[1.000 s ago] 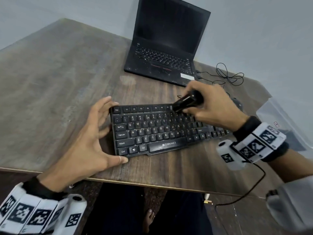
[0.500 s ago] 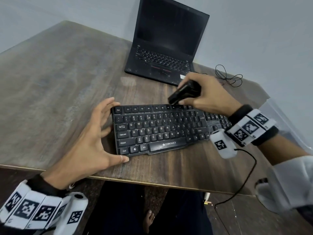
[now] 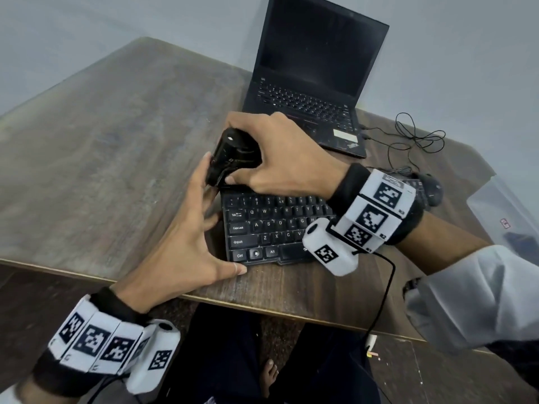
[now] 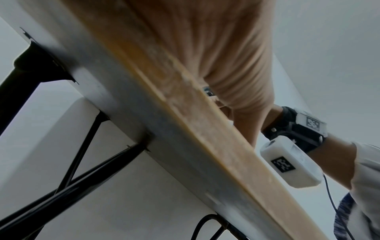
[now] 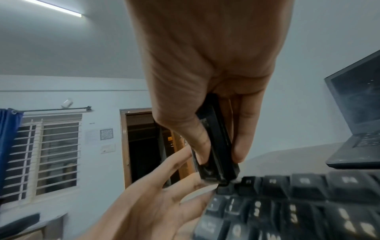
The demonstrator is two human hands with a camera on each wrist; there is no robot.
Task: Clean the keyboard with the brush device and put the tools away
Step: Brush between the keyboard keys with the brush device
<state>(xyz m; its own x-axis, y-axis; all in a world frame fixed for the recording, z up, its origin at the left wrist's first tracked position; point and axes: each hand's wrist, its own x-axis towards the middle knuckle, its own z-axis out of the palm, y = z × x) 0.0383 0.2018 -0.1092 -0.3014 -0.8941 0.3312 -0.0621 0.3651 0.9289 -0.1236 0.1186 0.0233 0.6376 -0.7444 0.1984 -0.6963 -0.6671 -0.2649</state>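
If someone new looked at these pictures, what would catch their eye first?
Probably the right hand gripping the black brush device, its tip at the far left corner of the black keyboard. The left hand spreads open at the keyboard's left end. Behind, an open laptop stands with a dark screen.

Black brush device (image 3: 233, 157) tilts onto the black keyboard's (image 3: 274, 228) far-left corner on the table.
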